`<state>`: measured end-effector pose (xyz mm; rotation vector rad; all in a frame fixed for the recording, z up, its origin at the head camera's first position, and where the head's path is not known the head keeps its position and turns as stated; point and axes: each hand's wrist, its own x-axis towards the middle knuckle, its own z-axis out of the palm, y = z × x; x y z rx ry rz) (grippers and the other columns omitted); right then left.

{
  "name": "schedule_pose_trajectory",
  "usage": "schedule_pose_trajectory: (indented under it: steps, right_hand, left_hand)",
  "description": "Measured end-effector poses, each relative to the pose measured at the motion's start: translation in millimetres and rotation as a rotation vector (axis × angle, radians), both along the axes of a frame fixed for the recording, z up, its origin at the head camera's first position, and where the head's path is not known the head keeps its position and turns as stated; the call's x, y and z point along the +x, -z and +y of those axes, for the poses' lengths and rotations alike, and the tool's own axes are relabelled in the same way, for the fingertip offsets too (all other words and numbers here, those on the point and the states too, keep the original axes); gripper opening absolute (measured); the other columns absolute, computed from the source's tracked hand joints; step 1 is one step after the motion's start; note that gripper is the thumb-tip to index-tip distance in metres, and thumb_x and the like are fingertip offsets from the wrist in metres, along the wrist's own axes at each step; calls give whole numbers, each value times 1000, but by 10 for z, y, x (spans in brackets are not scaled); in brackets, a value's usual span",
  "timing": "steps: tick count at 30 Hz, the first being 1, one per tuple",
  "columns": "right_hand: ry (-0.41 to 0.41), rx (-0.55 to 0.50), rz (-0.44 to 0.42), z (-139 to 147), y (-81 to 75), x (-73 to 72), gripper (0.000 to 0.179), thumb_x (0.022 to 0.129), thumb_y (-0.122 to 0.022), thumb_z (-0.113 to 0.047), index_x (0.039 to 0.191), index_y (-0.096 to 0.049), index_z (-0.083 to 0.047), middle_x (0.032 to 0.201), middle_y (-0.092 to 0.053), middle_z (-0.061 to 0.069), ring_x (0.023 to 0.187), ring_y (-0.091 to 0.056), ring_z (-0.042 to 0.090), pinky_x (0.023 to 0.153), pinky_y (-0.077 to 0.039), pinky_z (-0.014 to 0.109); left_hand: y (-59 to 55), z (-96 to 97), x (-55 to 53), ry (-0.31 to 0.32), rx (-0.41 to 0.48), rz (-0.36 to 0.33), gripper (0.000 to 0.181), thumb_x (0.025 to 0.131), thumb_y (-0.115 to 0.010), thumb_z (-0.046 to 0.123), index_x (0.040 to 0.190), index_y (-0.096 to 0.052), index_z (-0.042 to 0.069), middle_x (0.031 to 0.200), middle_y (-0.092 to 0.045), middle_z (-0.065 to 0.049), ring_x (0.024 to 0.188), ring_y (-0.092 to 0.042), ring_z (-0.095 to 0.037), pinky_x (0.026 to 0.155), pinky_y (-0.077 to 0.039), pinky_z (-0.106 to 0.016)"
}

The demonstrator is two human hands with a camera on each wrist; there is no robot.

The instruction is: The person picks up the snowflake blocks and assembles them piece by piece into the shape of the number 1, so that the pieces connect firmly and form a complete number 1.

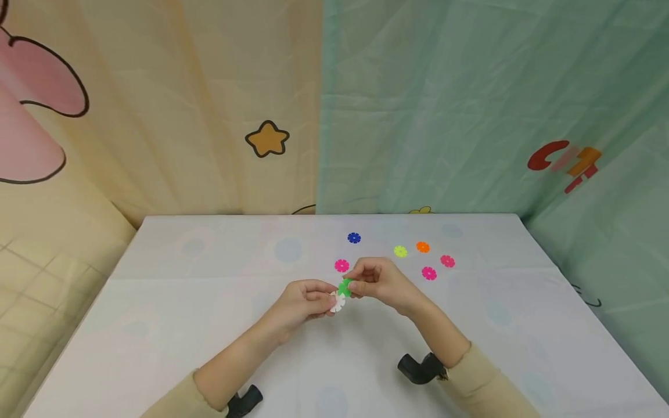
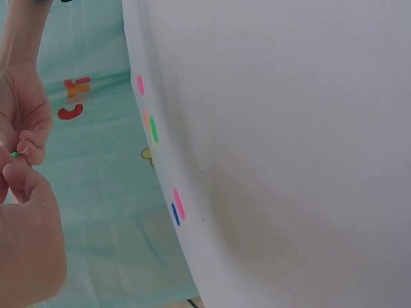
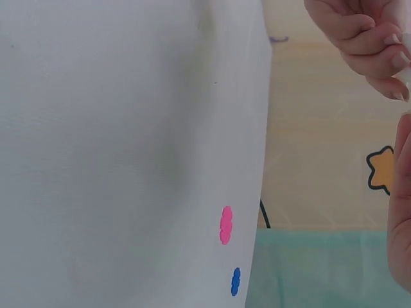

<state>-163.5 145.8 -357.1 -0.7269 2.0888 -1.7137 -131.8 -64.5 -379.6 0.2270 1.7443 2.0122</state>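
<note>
Above the white table, my left hand (image 1: 303, 302) pinches a white flower-shaped disc (image 1: 338, 302) between thumb and fingers. My right hand (image 1: 380, 283) pinches a green flower-shaped disc (image 1: 344, 287) the same way. The green disc sits just above the white one, and their edges meet or overlap; whether they are joined I cannot tell. In the left wrist view only a sliver of green (image 2: 14, 154) shows between the fingertips. The right wrist view catches both hands at its right edge, with the discs mostly out of sight.
On the table (image 1: 172, 325) beyond my hands lie a blue disc (image 1: 354, 238), a pink disc (image 1: 342, 265), a yellow disc (image 1: 400, 251), an orange disc (image 1: 423, 247) and two more pink discs (image 1: 429, 273) at the right. Curtains hang behind the far edge. Black wrist mounts (image 1: 420, 368) sit near both forearms.
</note>
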Motion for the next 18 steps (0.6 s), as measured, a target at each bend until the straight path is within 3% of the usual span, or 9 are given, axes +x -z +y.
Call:
schedule_pose_trajectory:
  steps: [10,15,18]
  right_hand:
    - [36,-65,60,-82,3,65,6,85,-59,9,91,-61,10,80,-62,21,69,-62,20,68,-54,28]
    - [44,-54,85,-107,19,80,8,84,-58,11,91,-62,9,80,-62,17,69,-62,20,67,-54,28]
    - [66,-79,68,-89,24,85,8,85,-58,11,92,-61,11,81,-62,13,68,-61,14,67,-54,28]
  left_hand:
    - [-96,42,73,-136,40,-45,27,85,-62,-3,107,-55,-17,74,-65,-1,68,-63,-10,69,-53,-23]
    - [-123,65,107,-184,18,-42,23,84,-62,-5,104,-56,-17,73,-65,-2,66,-62,-10,67,-52,-22]
    - [-138,115,106,-210,2,-40,21,84,-63,-4,101,-58,-14,72,-66,-2,65,-62,-11,67,-51,-22]
